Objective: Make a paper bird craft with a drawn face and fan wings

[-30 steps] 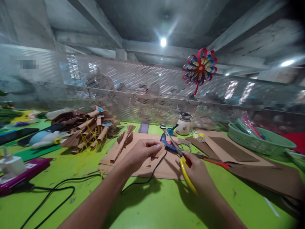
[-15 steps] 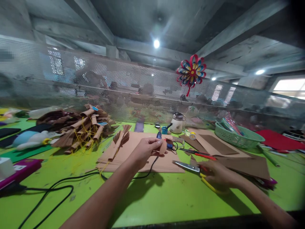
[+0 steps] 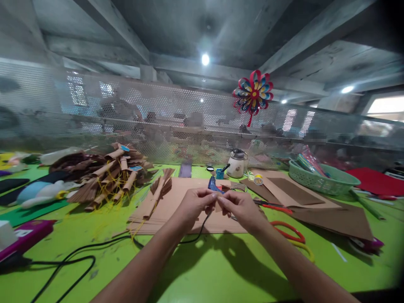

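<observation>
My left hand [image 3: 198,206] and my right hand [image 3: 242,209] meet above a stack of light brown paper sheets [image 3: 186,189]. Both are closed, with fingertips pinching a small piece of brown paper [image 3: 218,206] that they mostly hide. Just behind the fingers lies a blue glue gun [image 3: 212,182], its black cord [image 3: 202,229] running off to the left. Scissors with red and yellow handles [image 3: 293,233] rest on the green table by my right forearm. A pleated brown paper bundle [image 3: 159,191] lies on the left part of the sheets.
A heap of rolled brown paper pieces with yellow strings [image 3: 116,176] is at left. At right stand a green basket [image 3: 325,181] and dark brown sheets [image 3: 337,219]. A jar [image 3: 236,164] stands before the perforated metal screen [image 3: 170,109]. A magenta power strip [image 3: 31,235] lies front left.
My right hand has let go of the scissors, leaving them on the table, and moved left to the paper piece. My left hand still holds that piece at nearly the same place.
</observation>
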Demonstrator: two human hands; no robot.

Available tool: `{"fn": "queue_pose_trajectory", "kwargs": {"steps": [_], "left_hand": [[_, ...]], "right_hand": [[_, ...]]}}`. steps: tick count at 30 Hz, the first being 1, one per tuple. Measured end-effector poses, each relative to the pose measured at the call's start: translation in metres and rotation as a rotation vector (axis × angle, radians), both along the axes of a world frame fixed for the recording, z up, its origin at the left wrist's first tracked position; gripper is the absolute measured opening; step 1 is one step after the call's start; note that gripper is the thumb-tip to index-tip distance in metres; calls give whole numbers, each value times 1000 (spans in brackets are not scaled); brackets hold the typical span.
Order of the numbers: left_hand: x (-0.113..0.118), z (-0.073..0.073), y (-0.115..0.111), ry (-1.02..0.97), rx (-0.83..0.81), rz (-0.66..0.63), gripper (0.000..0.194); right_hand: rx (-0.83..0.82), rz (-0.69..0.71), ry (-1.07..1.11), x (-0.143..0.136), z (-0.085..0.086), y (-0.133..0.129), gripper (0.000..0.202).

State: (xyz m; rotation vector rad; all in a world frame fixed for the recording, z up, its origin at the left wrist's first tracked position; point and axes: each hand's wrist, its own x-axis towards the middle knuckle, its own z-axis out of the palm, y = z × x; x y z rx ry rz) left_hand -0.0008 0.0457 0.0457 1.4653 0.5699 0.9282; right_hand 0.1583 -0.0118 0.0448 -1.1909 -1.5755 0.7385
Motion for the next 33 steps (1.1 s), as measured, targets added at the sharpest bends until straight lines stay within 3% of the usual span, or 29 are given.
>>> {"fn": "queue_pose_trajectory", "kwargs": {"steps": [6,15,33], "left_hand": [[2,0,-2,29,-25,20,21],[5,-6,1,15,-88,-30,26],[7,-6,-4,-68,-201,-95,30]], "right_hand": [[-33,-3,150,5,-14,4,37],[-244,317,550,22,-19,1,28],[-246,370,583,22,-17,-5,22]]}}
